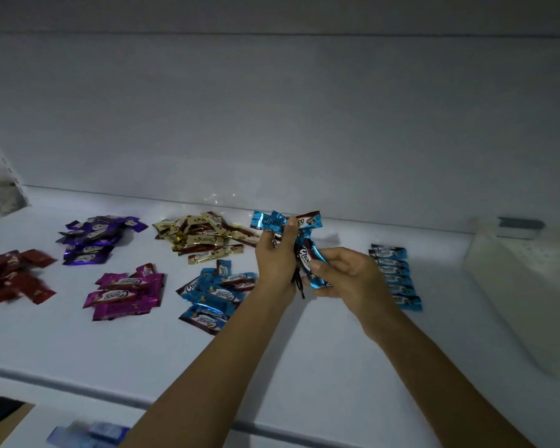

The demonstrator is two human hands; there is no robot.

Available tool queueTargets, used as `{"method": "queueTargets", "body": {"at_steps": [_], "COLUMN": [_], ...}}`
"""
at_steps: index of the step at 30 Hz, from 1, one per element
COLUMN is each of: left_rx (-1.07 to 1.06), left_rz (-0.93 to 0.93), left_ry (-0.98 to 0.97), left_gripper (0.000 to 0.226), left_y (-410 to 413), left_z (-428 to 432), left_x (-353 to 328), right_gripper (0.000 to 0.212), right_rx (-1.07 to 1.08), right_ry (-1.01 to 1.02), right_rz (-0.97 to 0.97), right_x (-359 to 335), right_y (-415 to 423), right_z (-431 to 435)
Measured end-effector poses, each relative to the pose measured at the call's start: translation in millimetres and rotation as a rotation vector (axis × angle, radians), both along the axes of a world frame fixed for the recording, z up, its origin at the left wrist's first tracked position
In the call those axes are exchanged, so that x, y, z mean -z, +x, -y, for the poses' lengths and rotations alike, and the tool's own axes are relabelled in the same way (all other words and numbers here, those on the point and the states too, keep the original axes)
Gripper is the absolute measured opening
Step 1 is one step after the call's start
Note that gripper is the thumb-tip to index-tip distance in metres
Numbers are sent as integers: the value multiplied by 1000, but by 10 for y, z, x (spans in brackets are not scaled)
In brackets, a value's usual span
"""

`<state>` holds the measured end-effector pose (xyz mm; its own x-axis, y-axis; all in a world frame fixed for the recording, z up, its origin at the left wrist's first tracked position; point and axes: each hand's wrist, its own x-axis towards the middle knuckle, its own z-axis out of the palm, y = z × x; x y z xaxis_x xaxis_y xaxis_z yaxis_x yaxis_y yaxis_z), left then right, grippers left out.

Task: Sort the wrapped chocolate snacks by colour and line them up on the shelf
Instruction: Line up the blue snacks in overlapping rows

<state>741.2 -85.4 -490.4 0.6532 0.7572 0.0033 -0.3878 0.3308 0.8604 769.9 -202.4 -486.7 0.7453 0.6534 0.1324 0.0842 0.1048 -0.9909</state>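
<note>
Fingers: L hand [274, 263] fingers [290, 225] curl round bunch of blue snacks [272, 218]; R hand [346, 276] fingers [324, 268] pinch one blue snack [307, 252], both over shelf [272, 367].
Step tip: prob. best slide it free w/o dragging others, set at near end of blue row [395, 276], edges touching.
Still loose: blue pile [214, 292], gold pile [201, 237], purple pile [94, 237], magenta pile [123, 292], red pile [13, 276].
Container: white box [514, 286] far R, contents not visible.

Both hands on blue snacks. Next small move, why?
Probably the right hand pulls its blue snack free of the bunch in the left hand and lays it at the near end of the blue row, the only colour lined up yet.
</note>
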Motion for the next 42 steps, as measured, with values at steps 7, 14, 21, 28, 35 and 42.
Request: {"method": "queueTargets", "body": {"at_steps": [7, 14, 21, 28, 35, 42], "left_rx": [34, -71, -34, 18, 98, 112], "left_rz": [6, -65, -51, -21, -74, -116], "left_ry": [-301, -117, -6, 6, 50, 98], "left_gripper": [15, 23, 13, 17, 20, 21], "left_y": [82, 71, -35, -103, -132, -135], "left_z": [528, 484, 495, 552, 626, 654], "left_x": [311, 370, 390, 334, 307, 315], "right_gripper": [19, 8, 14, 29, 18, 18], "right_rx": [366, 291, 210, 324, 300, 339], "right_ry": [-120, -24, -191, -656, -619, -817], "right_rz": [160, -33, 0, 866, 1039, 1203], "right_x": [242, 251, 257, 449, 416, 412], "right_y": [-71, -157, -82, -74, -54, 21], "right_z": [322, 311, 690, 1164, 1252, 1386]}}
